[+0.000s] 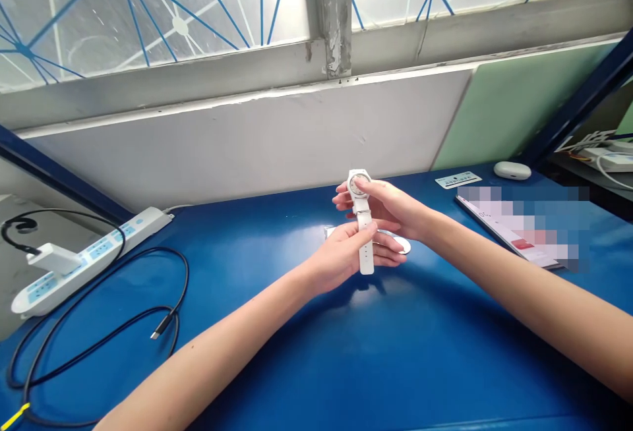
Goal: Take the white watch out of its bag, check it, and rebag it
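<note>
A white wristwatch (pixel 364 233) stands upright between both hands above the blue table (pixel 306 352). My right hand (pixel 390 205) grips the watch's round face at the top, fingers closed around the case. My left hand (pixel 346 256) pinches the lower white strap, thumb on its front. Beneath the hands lies a clear plastic piece with a rounded end (pixel 399 244), partly hidden.
A white power strip (pixel 84 261) with a plugged white adapter sits at the left, its black cable (pixel 163 325) looping over the table. A white oval case (pixel 512 170), a small card (pixel 457 180) and a blurred sheet (pixel 519 230) lie at the right. A white wall panel stands behind.
</note>
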### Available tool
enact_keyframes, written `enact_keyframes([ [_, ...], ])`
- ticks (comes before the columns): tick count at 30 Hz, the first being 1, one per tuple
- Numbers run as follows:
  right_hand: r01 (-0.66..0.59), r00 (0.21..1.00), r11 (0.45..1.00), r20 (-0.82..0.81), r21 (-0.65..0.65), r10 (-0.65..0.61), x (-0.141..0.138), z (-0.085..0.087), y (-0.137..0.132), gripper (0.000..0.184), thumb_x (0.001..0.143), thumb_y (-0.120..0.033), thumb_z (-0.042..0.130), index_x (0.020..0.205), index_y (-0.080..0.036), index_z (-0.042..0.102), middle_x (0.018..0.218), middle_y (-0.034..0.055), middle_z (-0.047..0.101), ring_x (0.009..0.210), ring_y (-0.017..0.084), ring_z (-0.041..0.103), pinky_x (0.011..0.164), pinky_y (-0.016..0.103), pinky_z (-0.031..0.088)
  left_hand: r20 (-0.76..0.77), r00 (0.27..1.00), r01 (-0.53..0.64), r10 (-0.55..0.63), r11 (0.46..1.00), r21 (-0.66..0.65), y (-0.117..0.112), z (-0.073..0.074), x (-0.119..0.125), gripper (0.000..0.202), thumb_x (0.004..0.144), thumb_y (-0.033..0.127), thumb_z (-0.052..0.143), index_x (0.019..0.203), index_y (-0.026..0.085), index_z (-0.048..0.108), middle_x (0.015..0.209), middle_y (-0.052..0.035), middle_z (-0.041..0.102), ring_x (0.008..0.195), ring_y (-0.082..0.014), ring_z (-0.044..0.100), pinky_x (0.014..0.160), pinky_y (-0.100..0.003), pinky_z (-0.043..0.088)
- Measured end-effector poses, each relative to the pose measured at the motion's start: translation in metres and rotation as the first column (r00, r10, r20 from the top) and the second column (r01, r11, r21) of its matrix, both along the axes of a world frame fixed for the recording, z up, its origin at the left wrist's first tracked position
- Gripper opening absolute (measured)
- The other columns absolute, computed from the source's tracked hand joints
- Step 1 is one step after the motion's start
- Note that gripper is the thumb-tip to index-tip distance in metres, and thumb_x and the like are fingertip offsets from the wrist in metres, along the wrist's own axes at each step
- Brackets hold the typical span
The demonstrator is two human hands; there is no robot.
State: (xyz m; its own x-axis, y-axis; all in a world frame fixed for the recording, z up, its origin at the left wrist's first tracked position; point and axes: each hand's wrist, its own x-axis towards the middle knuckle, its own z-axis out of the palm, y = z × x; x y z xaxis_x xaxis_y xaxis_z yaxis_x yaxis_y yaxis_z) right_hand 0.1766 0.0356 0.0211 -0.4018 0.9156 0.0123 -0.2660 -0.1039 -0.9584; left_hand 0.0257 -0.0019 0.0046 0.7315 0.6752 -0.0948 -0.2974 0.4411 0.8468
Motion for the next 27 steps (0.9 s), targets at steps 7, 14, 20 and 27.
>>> enact_keyframes([
  [7, -0.108, 0.988, 0.966, -0.134, -0.235, 0.078, 0.000, -0.006, -0.001, 0.027, 0.093, -0.038, 0.062, 0.113, -0.022, 0.070, 0.095, 0.0056, 0.078, 0.090, 0.021, 0.073, 0.088, 0.038, 0.058, 0.039, 0.999, 0.030, -0.023, 0.984, -0.174, 0.000, 0.003, -0.001, 0.022, 0.098, 0.026, 0.058, 0.106, 0.008, 0.070, 0.095, -0.0122, 0.073, 0.086, -0.0221, 0.073, 0.087, -0.038, 0.055],
  [14, -0.069, 0.990, 0.972, -0.134, -0.227, 0.039, -0.005, -0.005, 0.000, 0.029, 0.095, -0.043, 0.056, 0.110, -0.023, 0.072, 0.096, 0.0049, 0.079, 0.097, 0.021, 0.072, 0.096, 0.038, 0.053, 0.000, 0.999, -0.036, 0.038, 0.956, -0.291, -0.007, 0.003, -0.002, 0.035, 0.103, 0.027, 0.041, 0.104, 0.006, 0.069, 0.099, -0.0164, 0.072, 0.089, -0.0231, 0.072, 0.086, -0.037, 0.054],
  [20, -0.131, 0.977, 0.966, -0.196, -0.224, 0.087, -0.012, 0.008, -0.010, 0.049, 0.098, -0.054, 0.042, 0.108, -0.018, 0.073, 0.108, 0.0099, 0.078, 0.108, 0.023, 0.071, 0.106, 0.040, 0.048, -0.002, 1.000, -0.022, 0.022, 0.969, -0.245, -0.011, 0.002, -0.004, 0.029, 0.103, 0.026, 0.047, 0.101, 0.008, 0.070, 0.097, -0.0149, 0.072, 0.086, -0.0219, 0.071, 0.082, -0.037, 0.055],
  [27, -0.128, 0.989, 0.976, -0.094, -0.176, 0.113, -0.012, 0.001, -0.010, 0.024, 0.093, -0.032, 0.063, 0.109, -0.017, 0.072, 0.115, 0.0125, 0.076, 0.106, 0.024, 0.072, 0.099, 0.040, 0.055, 0.021, 1.000, 0.026, -0.021, 0.973, -0.230, -0.010, 0.000, -0.004, 0.031, 0.101, 0.033, 0.053, 0.098, 0.008, 0.071, 0.094, -0.0146, 0.072, 0.086, -0.0236, 0.072, 0.087, -0.040, 0.054],
])
